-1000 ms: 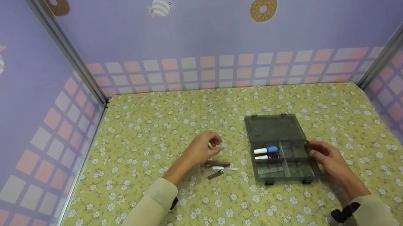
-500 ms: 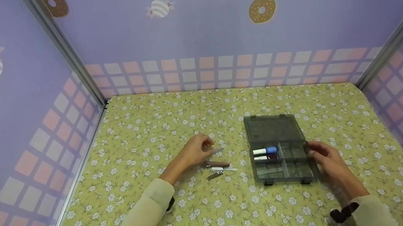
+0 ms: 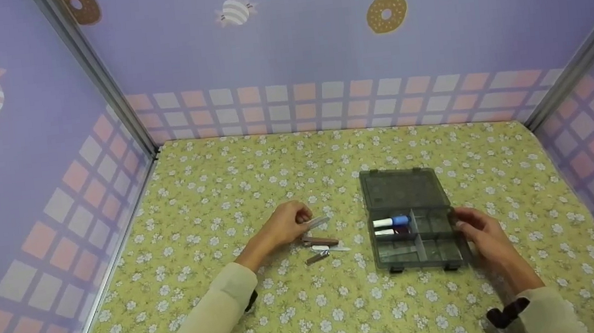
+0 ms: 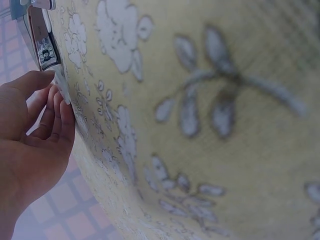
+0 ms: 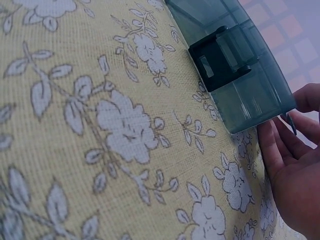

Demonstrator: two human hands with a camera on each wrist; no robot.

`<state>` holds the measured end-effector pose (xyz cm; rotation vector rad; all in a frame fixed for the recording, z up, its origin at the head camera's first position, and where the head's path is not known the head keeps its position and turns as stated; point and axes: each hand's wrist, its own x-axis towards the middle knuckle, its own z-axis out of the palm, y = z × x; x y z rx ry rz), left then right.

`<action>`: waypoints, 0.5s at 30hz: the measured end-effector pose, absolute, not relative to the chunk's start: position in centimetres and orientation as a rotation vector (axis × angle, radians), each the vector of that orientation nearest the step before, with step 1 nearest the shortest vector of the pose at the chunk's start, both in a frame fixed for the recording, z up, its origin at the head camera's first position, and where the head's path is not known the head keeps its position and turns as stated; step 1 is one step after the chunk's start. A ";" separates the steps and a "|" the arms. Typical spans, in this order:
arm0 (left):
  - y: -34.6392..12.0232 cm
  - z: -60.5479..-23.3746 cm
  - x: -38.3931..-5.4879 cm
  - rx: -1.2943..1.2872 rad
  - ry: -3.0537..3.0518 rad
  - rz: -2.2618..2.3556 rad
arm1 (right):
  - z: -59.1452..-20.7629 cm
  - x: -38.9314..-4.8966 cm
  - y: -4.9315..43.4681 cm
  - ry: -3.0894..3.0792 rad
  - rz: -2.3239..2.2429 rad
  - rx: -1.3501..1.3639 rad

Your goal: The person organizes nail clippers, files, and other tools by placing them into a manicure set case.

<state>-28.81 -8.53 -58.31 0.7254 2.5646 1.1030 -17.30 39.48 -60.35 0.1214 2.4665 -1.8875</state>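
My left hand (image 3: 286, 224) pinches a thin clear strip (image 3: 318, 221) between thumb and fingers, low over the flowered cloth. Just below that hand lie a brown bar-shaped piece (image 3: 321, 241), a slim white pointed tool (image 3: 336, 249) and a short brown tool with a metal end (image 3: 317, 257). My right hand (image 3: 485, 232) holds the right side of a dark translucent compartment box (image 3: 421, 251), thumb at its upper edge and fingers low along the wall. The box lid (image 3: 403, 188) is folded back. Two small white-capped containers, one blue (image 3: 401, 220), one dark red (image 3: 402, 230), lie inside.
Thin dividers (image 3: 417, 231) split the box into compartments, and a pale flat piece (image 3: 397, 252) lies in the front left one. A yellow flowered cloth (image 3: 234, 195) covers the table. Purple panels (image 3: 289, 40) with metal corner posts close in the back and sides.
My left hand has shifted slightly left and down, and the clear strip now shows plainly at its fingertips. My right hand stays at the box, which has not moved.
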 end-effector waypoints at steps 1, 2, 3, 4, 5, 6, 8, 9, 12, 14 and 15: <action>-8.5 -58.3 -28.8 0.723 2.558 1.113 | -60.4 -17.3 39.5 2.474 -1.878 0.116; -8.5 -58.3 -28.8 0.724 2.553 1.119 | -60.4 -17.3 39.5 2.482 -1.871 0.113; -8.4 -58.3 -28.7 0.724 2.550 1.124 | -60.4 -17.3 39.5 2.487 -1.863 0.105; -8.4 -58.3 -28.7 0.722 2.548 1.127 | -60.4 -17.3 39.5 2.491 -1.864 0.101; -8.4 -58.3 -28.6 0.718 2.547 1.126 | -60.4 -17.2 39.5 2.494 -1.863 0.094; -8.4 -58.3 -28.6 0.717 2.551 1.121 | -60.4 -17.2 39.5 2.501 -1.857 0.090; -8.3 -58.3 -28.4 0.718 2.561 1.112 | -60.4 -17.2 39.5 2.513 -1.842 0.072; -8.3 -58.3 -28.4 0.723 2.568 1.110 | -60.4 -17.2 39.5 2.516 -1.839 0.069; -8.3 -58.3 -28.3 0.743 2.579 1.101 | -60.5 -17.2 39.5 2.515 -1.839 0.074; -8.3 -58.2 -28.3 0.756 2.579 1.101 | -60.5 -17.3 39.5 2.510 -1.848 0.080; -8.3 -58.2 -28.3 0.762 2.580 1.095 | -60.6 -17.3 39.5 2.508 -1.851 0.082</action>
